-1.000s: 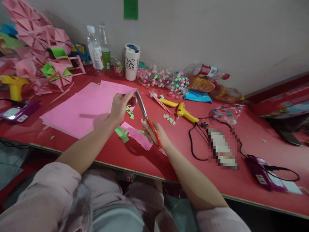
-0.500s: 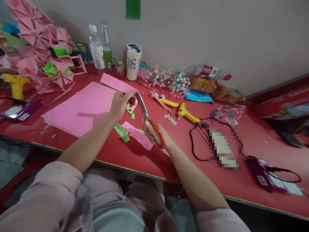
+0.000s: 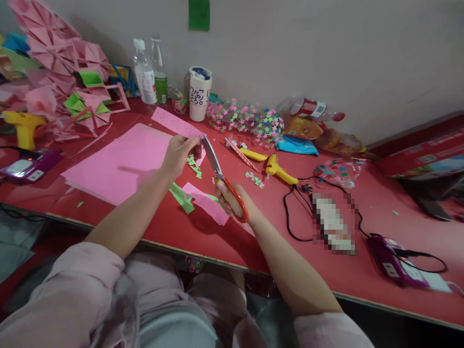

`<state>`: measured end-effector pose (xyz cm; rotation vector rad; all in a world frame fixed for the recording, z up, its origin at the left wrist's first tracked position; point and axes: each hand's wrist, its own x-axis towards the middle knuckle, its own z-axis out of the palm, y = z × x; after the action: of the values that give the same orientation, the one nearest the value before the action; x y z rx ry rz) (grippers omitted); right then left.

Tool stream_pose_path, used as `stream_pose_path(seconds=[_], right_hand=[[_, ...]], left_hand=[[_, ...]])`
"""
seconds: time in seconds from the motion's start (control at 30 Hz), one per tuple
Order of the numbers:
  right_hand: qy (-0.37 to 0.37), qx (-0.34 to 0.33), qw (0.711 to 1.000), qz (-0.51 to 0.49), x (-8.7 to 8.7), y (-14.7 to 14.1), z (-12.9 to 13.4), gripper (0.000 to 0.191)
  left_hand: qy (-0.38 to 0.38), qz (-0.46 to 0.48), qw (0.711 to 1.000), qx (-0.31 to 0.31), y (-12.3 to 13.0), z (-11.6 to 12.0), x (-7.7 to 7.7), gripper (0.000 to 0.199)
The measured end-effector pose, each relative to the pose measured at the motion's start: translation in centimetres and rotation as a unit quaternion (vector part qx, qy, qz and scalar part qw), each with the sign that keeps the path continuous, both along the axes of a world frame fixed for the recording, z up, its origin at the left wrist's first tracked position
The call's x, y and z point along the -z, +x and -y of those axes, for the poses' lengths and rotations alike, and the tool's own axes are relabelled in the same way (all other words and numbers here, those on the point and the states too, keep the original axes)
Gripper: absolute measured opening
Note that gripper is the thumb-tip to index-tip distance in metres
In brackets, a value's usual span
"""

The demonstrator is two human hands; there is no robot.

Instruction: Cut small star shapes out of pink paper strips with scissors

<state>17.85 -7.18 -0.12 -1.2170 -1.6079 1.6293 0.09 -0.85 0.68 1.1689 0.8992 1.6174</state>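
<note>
My left hand (image 3: 178,157) pinches the near end of a long pink paper strip (image 3: 170,121) that has faint drawn lines on it. My right hand (image 3: 232,193) is wrapped round the orange handles of a pair of scissors (image 3: 212,155). Their blades look almost closed, with the tips at the strip's end beside my left fingertips. Just below lie small green paper stars (image 3: 195,166), a green paper scrap (image 3: 182,199) and a pink offcut (image 3: 206,203). A stack of pink paper sheets (image 3: 116,159) lies partly under my left forearm.
Behind my hands stand a white patterned cup (image 3: 199,94) and a plastic bottle (image 3: 145,72). To the right lie a yellow cutter (image 3: 253,154), a yellow glue gun (image 3: 279,170) and its black cable. Pink folded-paper pieces (image 3: 54,58) are heaped at the left. The table's front edge (image 3: 203,260) runs before my lap.
The view has shifted very slightly. Both hands, the scissors and the strip stay in nearly the same place.
</note>
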Motion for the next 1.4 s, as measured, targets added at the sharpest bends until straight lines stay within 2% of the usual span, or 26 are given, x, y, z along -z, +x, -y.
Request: stream_pose_path(seconds=[0.23,0.5,0.83,1.03,1.4], right_hand=[[0.016,0.009,1.0,0.017,0.23,0.06,-0.04,0.042],[0.029,-0.002,0.999,0.026,-0.3,0.41,-0.44,0.043],[0.045,-0.028,0.998,0.031,-0.23,0.74,-0.31,0.044],[0.017,-0.014,0.999,0.031,-0.04,0.6,-0.34,0.043],[0.017,0.002,0.999,0.036,-0.24,0.21,-0.21,0.042]], left_hand=[[-0.003,0.047,0.999,0.009,0.2,-0.1,0.14,0.018],[0.043,-0.048,0.998,-0.013,-0.3,-0.26,0.39,0.019],[0.064,-0.067,0.995,-0.044,-0.09,-0.15,0.23,0.017],[0.07,-0.086,0.991,-0.068,-0.02,0.02,-0.05,0.017],[0.071,-0.072,0.993,-0.066,0.0,-0.18,0.43,0.017]])
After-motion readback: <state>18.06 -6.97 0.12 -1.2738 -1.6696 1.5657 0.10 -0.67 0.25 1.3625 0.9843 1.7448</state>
